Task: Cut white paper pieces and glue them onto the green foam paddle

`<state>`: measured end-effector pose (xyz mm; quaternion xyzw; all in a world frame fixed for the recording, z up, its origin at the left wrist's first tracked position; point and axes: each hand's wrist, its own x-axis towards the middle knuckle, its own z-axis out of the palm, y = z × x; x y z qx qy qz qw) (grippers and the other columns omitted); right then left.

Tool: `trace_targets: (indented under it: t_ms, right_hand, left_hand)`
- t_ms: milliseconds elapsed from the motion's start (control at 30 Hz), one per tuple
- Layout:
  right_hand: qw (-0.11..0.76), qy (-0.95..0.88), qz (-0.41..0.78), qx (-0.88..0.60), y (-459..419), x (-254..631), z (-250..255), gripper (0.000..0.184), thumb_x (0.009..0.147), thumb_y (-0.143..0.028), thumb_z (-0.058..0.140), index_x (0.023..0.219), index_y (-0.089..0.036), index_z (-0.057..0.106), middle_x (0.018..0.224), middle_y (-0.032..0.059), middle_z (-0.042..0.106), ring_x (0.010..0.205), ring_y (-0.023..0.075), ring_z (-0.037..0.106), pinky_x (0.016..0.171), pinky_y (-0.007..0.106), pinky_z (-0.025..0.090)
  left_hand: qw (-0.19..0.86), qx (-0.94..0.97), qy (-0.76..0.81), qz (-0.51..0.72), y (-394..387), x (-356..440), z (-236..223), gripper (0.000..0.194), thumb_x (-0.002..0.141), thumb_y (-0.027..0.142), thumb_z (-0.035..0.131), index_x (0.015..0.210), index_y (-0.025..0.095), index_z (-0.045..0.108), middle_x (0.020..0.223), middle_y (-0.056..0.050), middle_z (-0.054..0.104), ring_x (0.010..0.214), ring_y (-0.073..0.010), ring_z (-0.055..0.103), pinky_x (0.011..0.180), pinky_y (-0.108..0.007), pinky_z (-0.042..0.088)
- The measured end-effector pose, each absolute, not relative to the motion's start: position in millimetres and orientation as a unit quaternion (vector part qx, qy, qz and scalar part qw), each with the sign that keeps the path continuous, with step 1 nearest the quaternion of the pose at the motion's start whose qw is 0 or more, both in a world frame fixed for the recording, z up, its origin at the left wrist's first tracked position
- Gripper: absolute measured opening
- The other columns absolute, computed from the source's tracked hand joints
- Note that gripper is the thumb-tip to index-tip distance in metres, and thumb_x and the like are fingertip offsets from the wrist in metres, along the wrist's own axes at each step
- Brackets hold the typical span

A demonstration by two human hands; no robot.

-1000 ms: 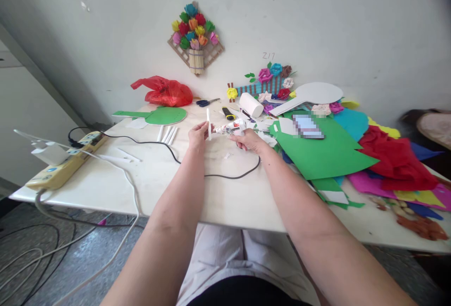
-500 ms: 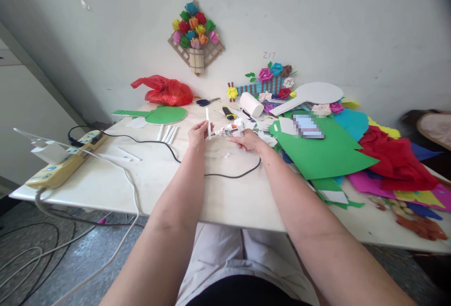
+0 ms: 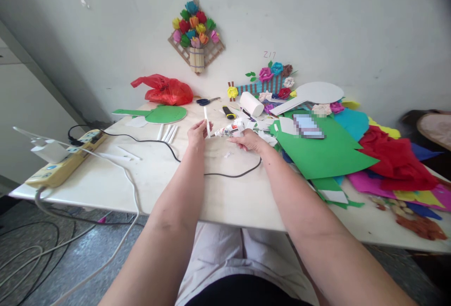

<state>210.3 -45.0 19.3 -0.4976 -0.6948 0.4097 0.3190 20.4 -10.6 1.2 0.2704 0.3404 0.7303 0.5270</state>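
Between the fingers of my left hand [image 3: 198, 133] is a white paper roll [image 3: 206, 120], held nearly upright with its top leaning slightly left. My right hand [image 3: 249, 140] is closed around a white hot glue gun [image 3: 229, 130] with a printed pattern. Its nozzle points left and sits close to the paper roll; I cannot tell if they touch. A black cord [image 3: 232, 175] curves over the table below the hands. Left of my left hand lie several more white paper rolls [image 3: 171, 134].
At the left stands a power strip [image 3: 66, 160]. A green paddle shape [image 3: 165, 114], a red plastic bag [image 3: 169, 90], scissors [image 3: 207, 101] and a yellow-black cutter [image 3: 229, 112] lie toward the back. Green sheets [image 3: 317, 155], a phone [image 3: 308, 126] and red crepe paper [image 3: 398, 160] cover the right.
The paper roll in my left hand has shifted slightly and now leans a little more to the left. My right hand and the glue gun stay almost still.
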Motion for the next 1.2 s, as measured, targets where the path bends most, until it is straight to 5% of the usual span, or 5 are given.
trace_targets:
  t_ms: [967,1200]
  right_hand:
    - [0.371,-0.678,0.417,-0.478,-43.5,206.0,18.2,0.037,0.062,-0.044,0.073,0.055,-0.014,0.053,0.038,-0.0029,0.049,0.028,0.0052,0.037,0.029,0.019,0.029]
    - [0.429,-0.617,0.495,-0.435,-44.1,206.8,19.5,0.038,0.062,-0.047,0.071,0.063,-0.013,0.055,0.041,-0.0013,0.054,0.028,0.0058,0.038,0.029,0.019,0.027]
  left_hand:
    - [0.549,0.281,0.321,0.719,-10.9,19.8,1.2,0.014,0.067,0.015,0.071,0.077,0.010,0.062,0.067,-0.006,0.067,0.065,-0.0142,0.065,0.065,-0.024,0.051]
    - [0.591,0.224,0.296,0.716,-9.8,18.8,3.3,0.010,0.073,0.012,0.065,0.082,0.014,0.060,0.074,-0.004,0.066,0.070,-0.0118,0.065,0.073,-0.024,0.052]
